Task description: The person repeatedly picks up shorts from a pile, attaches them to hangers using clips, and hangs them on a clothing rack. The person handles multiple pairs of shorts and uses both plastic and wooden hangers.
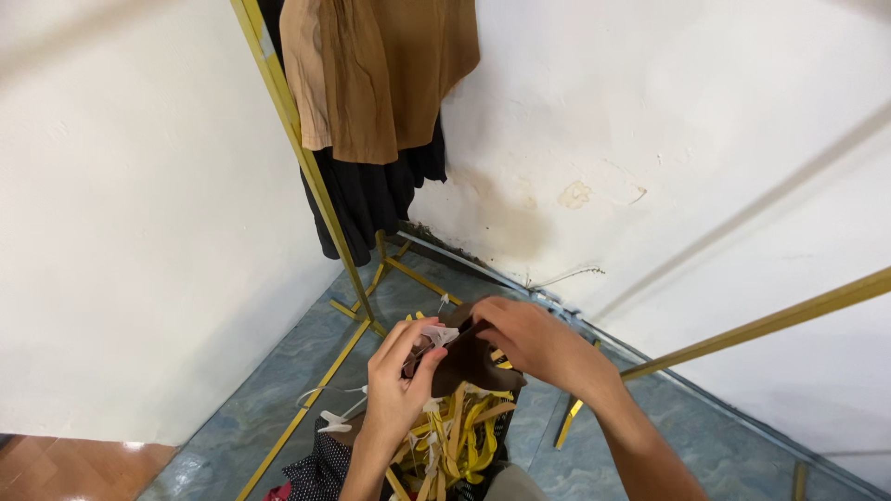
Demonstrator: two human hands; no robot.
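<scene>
Currently both hands, left hand (397,385) and right hand (525,336), are gripping a brown garment (467,364) and white clip hanger (438,336), fastening unfinished, yellow hangers (461,443) waiting below.

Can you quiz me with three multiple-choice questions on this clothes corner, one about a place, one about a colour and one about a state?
1. Where does the tan garment hang?
A. On the gold rack, upper left
B. On the floor
C. Over the person's arm

2. What colour are most of the hangers piled below the hands?
A. Blue
B. Yellow
C. Black

3. What are the left hand and right hand doing?
A. Hanging empty
B. Both gripping a brown cloth with a white clip hanger
C. Pressing the wall

Answers: 1 A, it drapes from the rack's top. 2 B, the heap is mainly yellow. 3 B, both hands close on the cloth.
</scene>
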